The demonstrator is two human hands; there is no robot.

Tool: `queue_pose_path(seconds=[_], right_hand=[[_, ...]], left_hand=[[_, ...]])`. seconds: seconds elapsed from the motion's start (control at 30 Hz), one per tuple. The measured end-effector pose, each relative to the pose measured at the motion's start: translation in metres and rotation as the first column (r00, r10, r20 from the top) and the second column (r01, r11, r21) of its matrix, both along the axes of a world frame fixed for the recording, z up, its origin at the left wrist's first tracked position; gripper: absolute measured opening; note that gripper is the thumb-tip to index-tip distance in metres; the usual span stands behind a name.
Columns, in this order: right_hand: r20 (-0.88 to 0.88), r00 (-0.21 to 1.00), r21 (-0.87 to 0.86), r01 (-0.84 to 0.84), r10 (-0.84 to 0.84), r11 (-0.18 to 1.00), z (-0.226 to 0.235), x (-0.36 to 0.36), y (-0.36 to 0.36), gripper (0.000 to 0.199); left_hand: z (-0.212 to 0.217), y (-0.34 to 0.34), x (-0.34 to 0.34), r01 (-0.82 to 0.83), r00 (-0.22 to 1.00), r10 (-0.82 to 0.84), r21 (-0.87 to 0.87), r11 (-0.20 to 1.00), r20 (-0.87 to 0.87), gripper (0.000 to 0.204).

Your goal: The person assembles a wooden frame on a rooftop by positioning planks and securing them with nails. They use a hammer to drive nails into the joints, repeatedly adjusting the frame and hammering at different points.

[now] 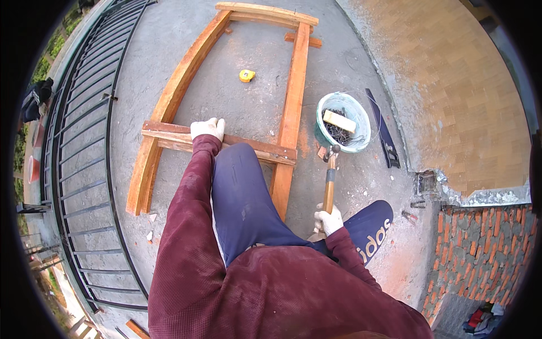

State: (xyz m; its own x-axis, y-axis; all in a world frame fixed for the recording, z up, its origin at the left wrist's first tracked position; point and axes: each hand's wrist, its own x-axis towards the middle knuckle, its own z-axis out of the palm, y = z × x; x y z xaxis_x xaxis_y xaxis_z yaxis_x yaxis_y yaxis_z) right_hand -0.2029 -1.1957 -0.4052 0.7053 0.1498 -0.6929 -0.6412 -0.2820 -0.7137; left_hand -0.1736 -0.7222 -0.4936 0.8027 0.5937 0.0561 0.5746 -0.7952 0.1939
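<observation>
My left hand (208, 130), in a white work glove, is closed over the wooden crosspiece (259, 150), its fingers curled around the board. That crosspiece spans two long orange-brown beams, a left one (189, 70) and a right one (294, 93). Another wooden crosspiece (265, 9) joins them at the far end. My right hand (329, 220), also gloved, grips the lower handle of a hammer (328, 189). The hammer's head points away from me, close to the bucket (367, 123) and to the right of the frame. My left knee is against the nearer crosspiece.
Inside the bucket are dark nails and a pale yellow block (340, 121). A yellow tape measure (247, 75) lies within the frame. Right of the bucket is a handsaw (384, 130); nearer are red-handled pliers (410, 217). Black railing (84, 147) borders the left, a brick wall (480, 248) the right.
</observation>
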Motion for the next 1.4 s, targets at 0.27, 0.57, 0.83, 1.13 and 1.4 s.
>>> queue_pose_path(seconds=[0.27, 0.57, 0.83, 1.13, 1.4], right_hand=[[-0.054, 0.747, -0.779, -0.447, 0.663, 0.441, -0.009, 0.08, -0.032, 0.077], [-0.011, 0.649, -0.897, -0.342, 0.761, 0.28, -0.007, 0.06, -0.033, 0.057], [-0.113, 0.537, -0.9, -0.411, 0.836, 0.142, 0.004, 0.082, 0.005, 0.041], [0.031, 0.576, -0.861, -0.4, 0.817, 0.315, 0.002, 0.104, -0.031, 0.049], [-0.193, 0.563, -0.824, -0.537, 0.804, 0.178, -0.012, 0.088, -0.036, 0.058]], left_hand=[[0.005, 0.002, 0.037, 0.013, 0.916, -0.04, -0.072, 0.997, -0.399, 0.07], [-0.004, -0.01, 0.015, -0.015, 0.957, 0.015, 0.004, 1.0, -0.288, 0.073], [0.017, 0.016, 0.03, 0.022, 0.879, -0.094, -0.158, 0.987, -0.468, 0.081], [0.041, -0.056, 0.045, -0.032, 0.833, -0.208, -0.42, 0.907, -0.512, 0.088], [0.006, -0.05, 0.042, 0.051, 0.819, -0.305, -0.469, 0.882, -0.485, 0.088]])
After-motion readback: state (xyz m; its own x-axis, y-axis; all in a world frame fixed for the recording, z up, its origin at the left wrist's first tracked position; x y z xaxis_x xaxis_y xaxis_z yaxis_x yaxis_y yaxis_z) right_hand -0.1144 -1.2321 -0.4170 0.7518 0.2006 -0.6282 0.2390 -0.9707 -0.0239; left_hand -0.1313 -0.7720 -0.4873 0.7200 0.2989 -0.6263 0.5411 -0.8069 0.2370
